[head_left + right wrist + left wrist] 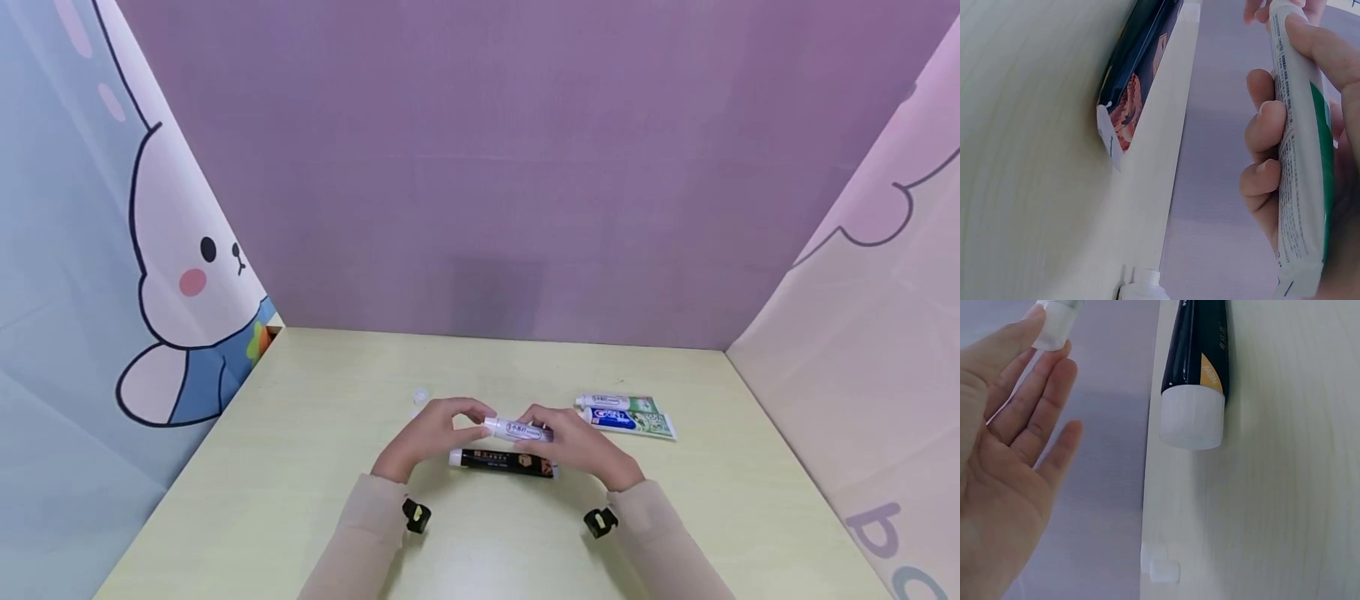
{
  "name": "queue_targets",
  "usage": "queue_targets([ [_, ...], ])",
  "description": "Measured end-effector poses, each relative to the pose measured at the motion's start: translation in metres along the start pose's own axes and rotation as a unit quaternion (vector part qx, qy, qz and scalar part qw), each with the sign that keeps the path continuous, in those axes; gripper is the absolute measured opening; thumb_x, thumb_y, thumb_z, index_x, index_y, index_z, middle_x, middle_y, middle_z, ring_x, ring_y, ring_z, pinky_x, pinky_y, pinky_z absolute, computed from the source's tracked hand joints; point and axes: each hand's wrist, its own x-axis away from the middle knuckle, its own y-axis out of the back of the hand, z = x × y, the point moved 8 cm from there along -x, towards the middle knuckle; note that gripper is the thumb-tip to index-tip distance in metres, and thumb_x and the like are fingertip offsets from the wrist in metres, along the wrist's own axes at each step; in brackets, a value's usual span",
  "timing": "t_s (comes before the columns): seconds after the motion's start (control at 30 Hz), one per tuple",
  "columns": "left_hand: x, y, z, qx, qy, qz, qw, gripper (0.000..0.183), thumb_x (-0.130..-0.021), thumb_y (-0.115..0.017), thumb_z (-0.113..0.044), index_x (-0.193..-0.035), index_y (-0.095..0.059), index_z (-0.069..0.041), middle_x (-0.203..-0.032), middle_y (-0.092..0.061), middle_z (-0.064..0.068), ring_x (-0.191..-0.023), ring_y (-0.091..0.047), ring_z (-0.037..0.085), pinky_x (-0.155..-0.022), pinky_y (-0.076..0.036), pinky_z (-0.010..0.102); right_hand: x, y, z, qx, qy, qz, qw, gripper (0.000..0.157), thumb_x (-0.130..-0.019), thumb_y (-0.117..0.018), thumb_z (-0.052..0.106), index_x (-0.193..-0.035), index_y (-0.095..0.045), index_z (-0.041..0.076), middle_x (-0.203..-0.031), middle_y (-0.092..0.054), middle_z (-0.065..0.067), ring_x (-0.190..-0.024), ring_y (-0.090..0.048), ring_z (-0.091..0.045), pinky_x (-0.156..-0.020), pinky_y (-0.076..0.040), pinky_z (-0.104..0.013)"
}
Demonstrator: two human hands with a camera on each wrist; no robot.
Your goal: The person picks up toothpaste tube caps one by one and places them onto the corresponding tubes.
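Note:
My right hand [573,439] grips a white and green toothpaste tube [1300,156] by its body, thumb on one side and fingers curled round the other. At its left end, my left hand [438,432] pinches the white cap [1057,325] between thumb and fingertips, the other fingers spread. The held tube hangs above the table, nearly level in the head view. Just below both hands lies a black toothpaste tube [506,462], its white cap [1192,417] pointing left.
To the right lie a white and green toothpaste tube [611,402] and a blue, white and green one [630,422], side by side. Small white caps [1164,571] sit on the table beyond my left hand. A purple panel [495,167] closes the table's back edge.

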Motion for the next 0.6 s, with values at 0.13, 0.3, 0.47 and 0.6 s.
queue_targets([
  [0.13,0.0007,-0.0005,-0.0003,-0.004,-0.001,-0.001,1.0000,0.024,-0.094,-0.073,-0.026,-0.117,-0.072,-0.020,-0.105,-0.070,-0.009,-0.100,-0.063,0.014,-0.091,-0.049,0.054,-0.0004,0.0001,-0.0002,0.008,0.005,-0.005,1.000,0.024,-0.096,-0.069,0.035,-0.113,-0.064,0.020,-0.089,-0.071,0.002,-0.060,-0.067,-0.029,-0.051,-0.056,-0.033],
  [0.3,0.0008,-0.0026,0.0011,-0.004,0.008,0.005,0.9999,0.030,-0.093,-0.074,-0.029,-0.121,-0.070,-0.018,-0.112,-0.070,-0.004,-0.104,-0.063,0.015,-0.097,-0.048,0.052,-0.0006,-0.0009,-0.0019,0.013,-0.002,-0.009,1.000,0.026,-0.095,-0.070,0.039,-0.114,-0.064,0.021,-0.087,-0.071,0.002,-0.060,-0.066,-0.029,-0.051,-0.055,-0.031],
  [0.47,0.0007,-0.0040,0.0001,-0.002,0.016,0.012,0.9998,0.033,-0.090,-0.078,-0.030,-0.121,-0.071,-0.020,-0.114,-0.070,-0.005,-0.104,-0.063,0.015,-0.096,-0.048,0.053,-0.0012,-0.0038,-0.0030,0.000,-0.001,-0.001,1.000,0.026,-0.096,-0.070,0.036,-0.116,-0.064,0.021,-0.087,-0.072,-0.006,-0.060,-0.066,-0.032,-0.050,-0.055,-0.033],
  [0.6,0.0003,-0.0033,-0.0011,-0.009,0.010,0.009,0.9999,0.028,-0.091,-0.077,-0.028,-0.117,-0.073,-0.020,-0.107,-0.071,-0.009,-0.099,-0.064,0.011,-0.094,-0.049,0.052,-0.0019,-0.0042,-0.0033,-0.004,0.000,0.001,1.000,0.025,-0.095,-0.070,0.035,-0.116,-0.064,0.022,-0.087,-0.072,-0.006,-0.059,-0.065,-0.031,-0.050,-0.055,-0.032],
])
